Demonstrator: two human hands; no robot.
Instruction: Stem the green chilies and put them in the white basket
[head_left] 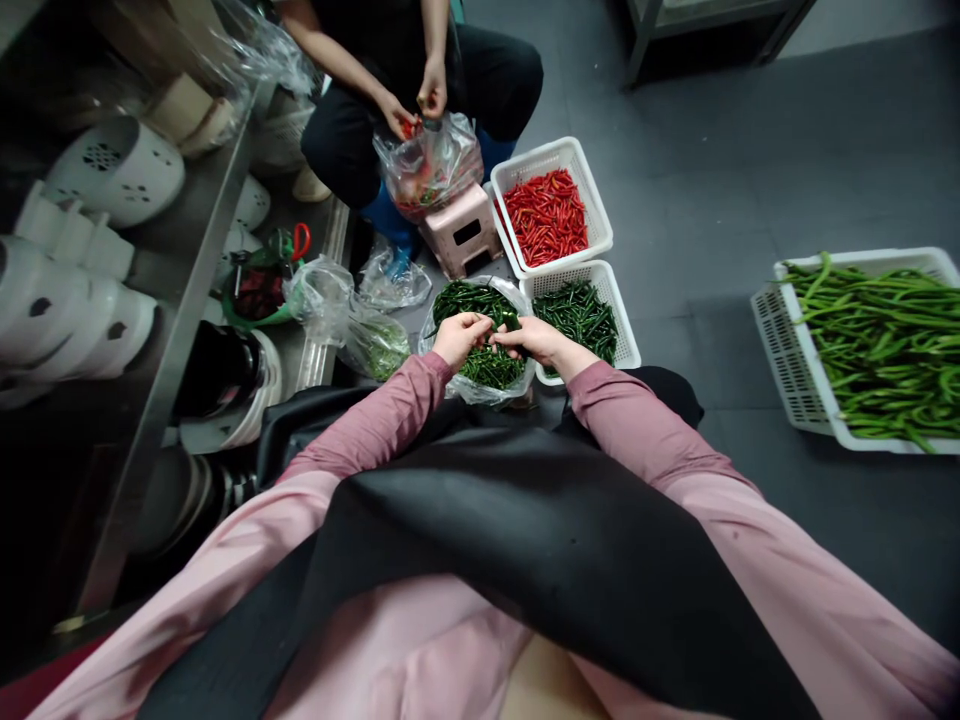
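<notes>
My left hand (pixel 461 340) is closed in a pinch, its fingertips close to those of my right hand; what is in that pinch is too small to make out. My right hand (pixel 541 341) is closed around dark green chili peppers (pixel 512 321), which show between thumb and forefinger. Both hands are over an open clear plastic bag (pixel 480 391) full of green chilies (pixel 491 370). Just right of the bag, a white basket (pixel 628 340) holds more green chilies (pixel 576 318), partly hidden by my right hand and wrist.
Red chilies fill a white basket (pixel 598 215) farther back. Opposite, a person's hands (pixel 416 105) work over a plastic bag (pixel 431 165) on a pink stool (pixel 461 230). Long green beans lie in a basket (pixel 799 370) at right. A metal shelf (pixel 187 290) with white containers borders the left.
</notes>
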